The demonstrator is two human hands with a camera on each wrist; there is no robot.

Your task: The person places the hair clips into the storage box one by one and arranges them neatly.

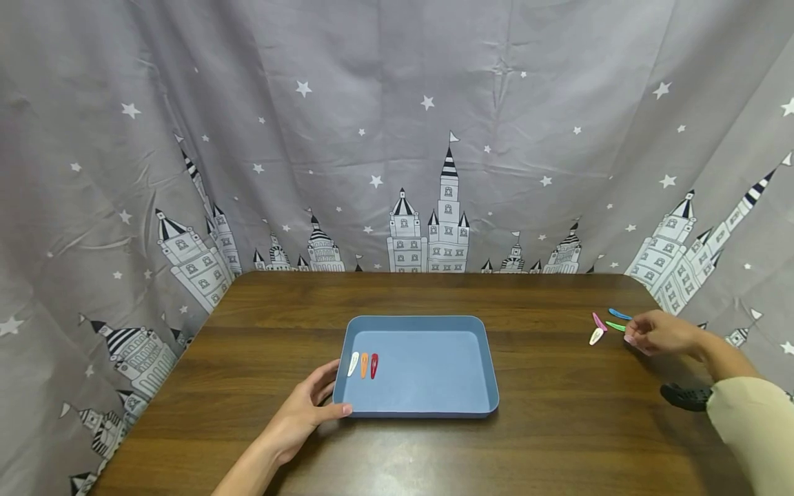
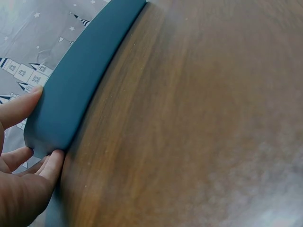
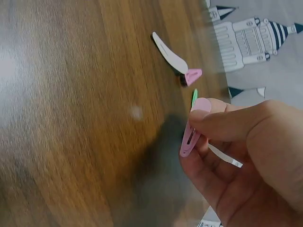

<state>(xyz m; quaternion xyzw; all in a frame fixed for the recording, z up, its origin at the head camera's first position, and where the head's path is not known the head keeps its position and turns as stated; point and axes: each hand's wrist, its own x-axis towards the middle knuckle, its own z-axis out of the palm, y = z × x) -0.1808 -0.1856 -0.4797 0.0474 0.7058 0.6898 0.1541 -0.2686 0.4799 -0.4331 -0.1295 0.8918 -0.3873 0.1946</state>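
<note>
A blue tray (image 1: 428,375) lies on the wooden table, and my left hand (image 1: 304,410) grips its near left corner, thumb on the front rim and fingers at the left side. Inside the tray, at its left, a white hair clip (image 1: 353,364), an orange hair clip (image 1: 364,365) and a red hair clip (image 1: 374,366) stand in a row. Far to the right, my right hand (image 1: 666,334) pinches a pink hair clip (image 3: 189,141) between thumb and fingers. Beside that hand lie another pink clip (image 1: 598,321), a white clip (image 1: 596,336), a green clip (image 1: 616,326) and a blue clip (image 1: 619,314).
The brown table (image 1: 546,386) extends around the tray on all sides. Behind it hangs a grey curtain (image 1: 347,138) printed with castles and stars. A black object (image 1: 685,397) shows by the right wrist, next to a pale sleeve (image 1: 753,420).
</note>
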